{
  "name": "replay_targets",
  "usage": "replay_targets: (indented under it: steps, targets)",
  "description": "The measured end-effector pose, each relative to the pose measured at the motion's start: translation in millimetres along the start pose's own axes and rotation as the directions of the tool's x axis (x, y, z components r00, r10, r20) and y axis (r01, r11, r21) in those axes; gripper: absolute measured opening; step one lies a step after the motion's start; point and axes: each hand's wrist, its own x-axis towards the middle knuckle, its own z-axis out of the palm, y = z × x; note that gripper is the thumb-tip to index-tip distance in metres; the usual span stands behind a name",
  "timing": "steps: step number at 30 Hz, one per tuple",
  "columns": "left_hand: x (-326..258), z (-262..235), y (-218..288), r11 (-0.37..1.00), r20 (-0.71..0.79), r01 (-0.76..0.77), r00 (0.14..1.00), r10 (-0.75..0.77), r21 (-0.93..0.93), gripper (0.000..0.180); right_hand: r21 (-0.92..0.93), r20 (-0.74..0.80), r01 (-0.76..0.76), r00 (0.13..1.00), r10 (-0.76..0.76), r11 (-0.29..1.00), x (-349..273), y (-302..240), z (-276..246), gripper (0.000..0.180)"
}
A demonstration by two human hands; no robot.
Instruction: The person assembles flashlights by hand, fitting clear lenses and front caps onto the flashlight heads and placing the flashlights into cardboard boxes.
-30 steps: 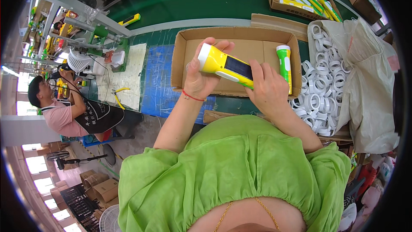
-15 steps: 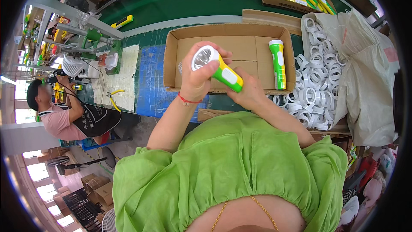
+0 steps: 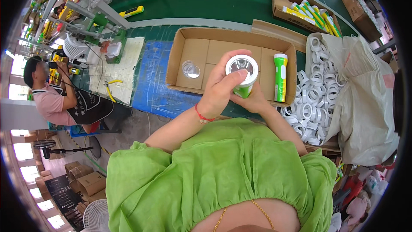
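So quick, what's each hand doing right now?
Left hand: closed around the green flashlight, thumb on its round white head.
Right hand: holding the same flashlight from underneath, mostly hidden.

Everything here sits around the big open cardboard box (image 3: 201,51) on the green surface (image 3: 206,0). Inside it, a second green and white flashlight (image 3: 280,77) lies along the right wall, and a couple of clear round lenses (image 3: 190,69) sit toward the left. Just right of the box there's a heap of white plastic rings (image 3: 315,99) spilling out of a pale sack (image 3: 365,99). Behind the box, at the far right, a smaller carton (image 3: 283,0) is packed with more green and yellow flashlights. A blue sheet (image 3: 152,81) lies just left of the box, then a white mat (image 3: 122,66) with yellow pliers (image 3: 110,88). Further left a seated co-worker (image 3: 60,99) in a black apron is busy at a small white fan (image 3: 74,48).
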Motion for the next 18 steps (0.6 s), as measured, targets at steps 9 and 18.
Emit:
replay_targets:
  steps: [9, 18]
  targets:
    - [-8, 4, -1, 1.000, -0.028, -0.010, 1.000, 0.009, -0.018, 0.036, 0.059, 0.025, -0.009, 1.000, 0.007, 0.998, 0, 2, 4, 0.072]
    - [-2, -15, -9, 0.972, 0.126, -0.209, 0.967, 0.222, -0.110, 0.054, -0.302, -0.189, 0.179, 0.951, -0.243, 0.936, -7, 2, 8, 0.041]
